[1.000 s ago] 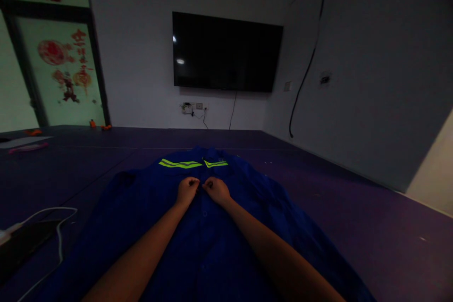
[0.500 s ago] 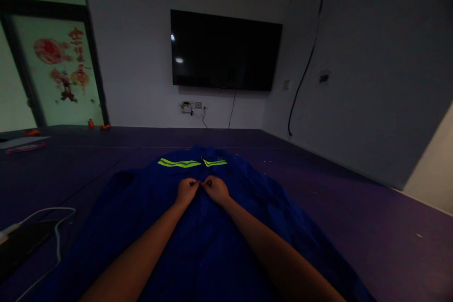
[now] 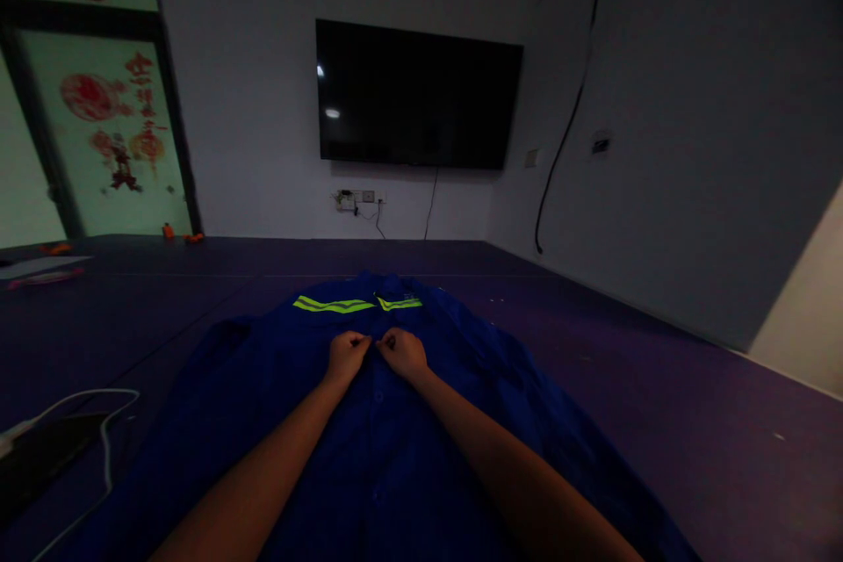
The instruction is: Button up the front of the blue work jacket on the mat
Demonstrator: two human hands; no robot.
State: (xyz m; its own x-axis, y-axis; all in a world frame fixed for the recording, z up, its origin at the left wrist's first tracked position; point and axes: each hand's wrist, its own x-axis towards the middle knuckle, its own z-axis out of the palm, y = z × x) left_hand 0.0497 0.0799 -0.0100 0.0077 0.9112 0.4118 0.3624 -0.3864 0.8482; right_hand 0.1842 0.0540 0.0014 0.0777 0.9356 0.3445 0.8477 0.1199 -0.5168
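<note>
A blue work jacket (image 3: 382,457) lies spread on the purple floor, its collar away from me. Yellow-green reflective strips (image 3: 335,306) cross its chest. My left hand (image 3: 347,354) and my right hand (image 3: 403,352) meet at the front opening, just below the strips. Both pinch the jacket's front edges, fingertips almost touching. Whatever detail lies between the fingertips is too small and dark to make out. Lower on the front, a button (image 3: 378,397) shows between my forearms.
A dark flat object (image 3: 53,457) with a white cable (image 3: 107,448) lies at the left. Small orange things (image 3: 193,238) sit by the door. A television (image 3: 421,95) hangs on the far wall, and a black cable (image 3: 559,149) dangles at the right.
Both hands keep their pinch at the same spot on the jacket, with hardly any finger movement. The view has shifted very slightly.
</note>
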